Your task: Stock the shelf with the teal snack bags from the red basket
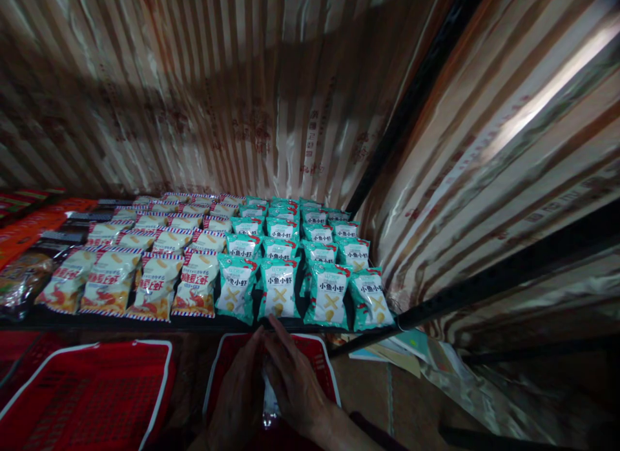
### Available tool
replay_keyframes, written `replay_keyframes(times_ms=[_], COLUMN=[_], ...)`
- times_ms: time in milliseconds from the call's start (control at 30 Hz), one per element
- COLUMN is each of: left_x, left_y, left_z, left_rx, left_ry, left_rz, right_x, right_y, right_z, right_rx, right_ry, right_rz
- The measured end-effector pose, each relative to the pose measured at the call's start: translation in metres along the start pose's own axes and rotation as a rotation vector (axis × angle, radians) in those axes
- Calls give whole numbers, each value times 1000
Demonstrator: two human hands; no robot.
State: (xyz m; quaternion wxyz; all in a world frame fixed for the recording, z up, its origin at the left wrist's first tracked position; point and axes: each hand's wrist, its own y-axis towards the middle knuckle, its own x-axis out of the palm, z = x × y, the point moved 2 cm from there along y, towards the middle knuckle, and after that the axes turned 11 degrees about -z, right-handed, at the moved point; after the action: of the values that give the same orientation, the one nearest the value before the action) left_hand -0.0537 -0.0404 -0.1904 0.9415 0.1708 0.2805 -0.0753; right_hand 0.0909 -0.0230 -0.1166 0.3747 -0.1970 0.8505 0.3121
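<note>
My left hand and my right hand are over a red basket with a white rim, at the bottom centre. Their fingers are stretched forward, with the fingertips close together just below the shelf edge. A shiny, pale item shows between the palms; whether either hand touches it is too dark to tell. Beyond the fingertips, green snack bags stand in several rows on the shelf. White and orange snack bags are lined up to their left.
Another red basket is at the lower left. Dark and orange packets lie at the shelf's left end. A dark metal post and a bar frame the right side, before striped sheeting. Papers lie on the floor.
</note>
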Motion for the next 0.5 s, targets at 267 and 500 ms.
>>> replay_keyframes(times_ms=[267, 500], left_x=[-3, -12], left_y=[8, 27], left_z=[2, 24], left_rx=[48, 115], left_ry=[67, 211], left_rz=[57, 175], right_x=[4, 7], right_y=[1, -2], right_z=[0, 5], right_rx=[-55, -29], right_ry=[-68, -68], right_rz=[24, 43])
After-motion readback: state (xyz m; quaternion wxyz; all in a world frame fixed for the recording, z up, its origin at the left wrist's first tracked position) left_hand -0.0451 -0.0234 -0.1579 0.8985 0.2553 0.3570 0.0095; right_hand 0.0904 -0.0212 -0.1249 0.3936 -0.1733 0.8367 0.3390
